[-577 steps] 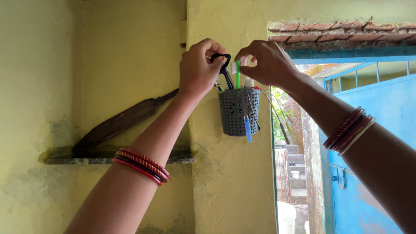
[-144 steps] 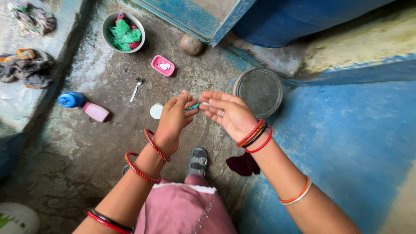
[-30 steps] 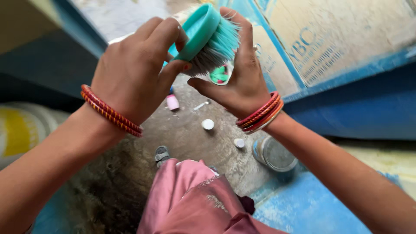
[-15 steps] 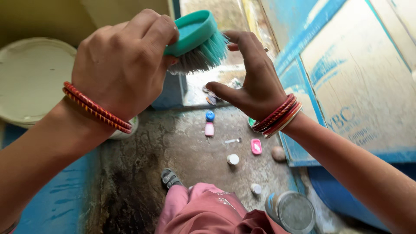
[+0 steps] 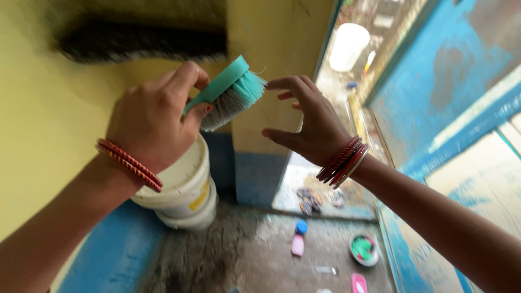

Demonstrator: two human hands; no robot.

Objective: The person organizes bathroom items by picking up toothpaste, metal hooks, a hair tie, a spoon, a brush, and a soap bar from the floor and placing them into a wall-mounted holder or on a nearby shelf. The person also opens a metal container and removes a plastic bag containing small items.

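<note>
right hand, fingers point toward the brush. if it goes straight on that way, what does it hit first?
Most likely the bristles of the teal scrub brush held in the left hand. The right hand is open, fingertips just short of the bristle tips; depth is hard to judge.

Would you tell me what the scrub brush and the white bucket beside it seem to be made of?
The scrub brush in the left hand looks like smooth, matte teal plastic, with teal and greyish bristles that are probably synthetic: they splay in fine, even strands. The white bucket looks like moulded plastic, with a thick rolled rim and a dull sheen.
</note>
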